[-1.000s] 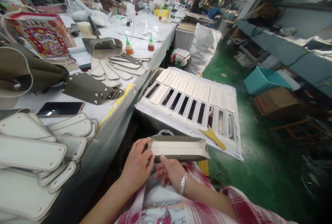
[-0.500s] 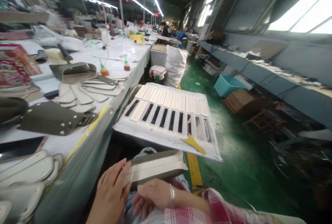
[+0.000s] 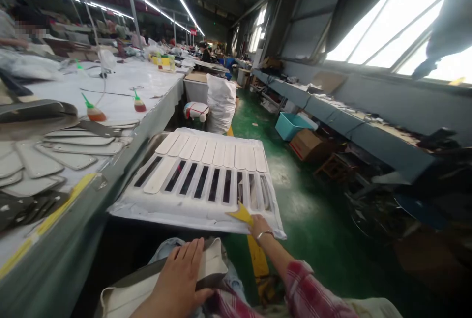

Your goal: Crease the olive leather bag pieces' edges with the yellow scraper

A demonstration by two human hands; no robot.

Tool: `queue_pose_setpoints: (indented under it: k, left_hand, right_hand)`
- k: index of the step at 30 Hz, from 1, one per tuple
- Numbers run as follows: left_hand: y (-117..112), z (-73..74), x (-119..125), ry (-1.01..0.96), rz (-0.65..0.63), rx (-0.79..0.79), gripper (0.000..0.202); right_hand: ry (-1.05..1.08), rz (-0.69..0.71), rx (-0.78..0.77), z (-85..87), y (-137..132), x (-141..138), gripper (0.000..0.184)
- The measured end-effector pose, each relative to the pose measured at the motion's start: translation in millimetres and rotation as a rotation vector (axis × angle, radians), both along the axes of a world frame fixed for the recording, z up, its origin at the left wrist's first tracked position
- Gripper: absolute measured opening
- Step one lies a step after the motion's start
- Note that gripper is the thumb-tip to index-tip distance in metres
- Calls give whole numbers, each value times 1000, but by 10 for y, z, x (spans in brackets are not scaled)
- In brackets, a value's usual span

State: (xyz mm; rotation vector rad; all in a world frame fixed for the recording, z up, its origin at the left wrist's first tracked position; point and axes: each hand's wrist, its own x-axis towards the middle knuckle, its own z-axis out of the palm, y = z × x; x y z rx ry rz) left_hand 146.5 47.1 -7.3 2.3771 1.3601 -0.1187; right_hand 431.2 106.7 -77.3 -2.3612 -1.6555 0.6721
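A bag piece (image 3: 213, 262), a long white panel with dark olive sides, lies across my lap. Over its white face rests my left hand (image 3: 180, 271), fingers extended and thumb at the near edge, holding it against my lap. My right hand (image 3: 259, 226) reaches forward to the near right edge of a white-covered board and closes on the narrow end of a yellow scraper (image 3: 241, 214). The scraper's wide notched end lies on the board. My right fingertips are partly hidden. White rounded strips (image 3: 191, 147) line the board's far side, beyond a row of dark slots (image 3: 200, 180).
The left worktable (image 3: 162, 93) carries a fan of white strips (image 3: 75, 153) and glue bottles (image 3: 95, 109) with green tips. A white sack (image 3: 221, 104) stands behind the board. To the right are green floor, a turquoise bin (image 3: 291, 125) and a cardboard box (image 3: 309, 145).
My right hand has left my lap and moved forward onto the yellow scraper. My left hand has slid over the bag piece, which now sits lower and further left. The view has turned right.
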Motion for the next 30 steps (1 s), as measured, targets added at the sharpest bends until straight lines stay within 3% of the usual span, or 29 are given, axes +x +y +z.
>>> queue_pose_setpoints:
  k: [8,15,19,24,27,30]
  left_hand:
    - [24,21,56,16,26,22,79]
    - [76,43,120,33,8,5,83]
    - [137,29,140,20,-11,-14,88]
    - [220,36,93,2,-52,-144,103]
    - [342,70,-5,-99,-111,-272,108]
    - [560,116,-109,-267,-204,-517,99]
  right_hand:
    - [-208,138,-327,-292,565,161,35]
    - [-317,217,-295,-355,500,41,55]
    - [-314,218,-245,-218,495,-34,58]
    - [-160,278,-245,131,446,13,45]
    - [12,359,-316,329,226,70,47]
    - [346,457,-561,509,48,103,48]
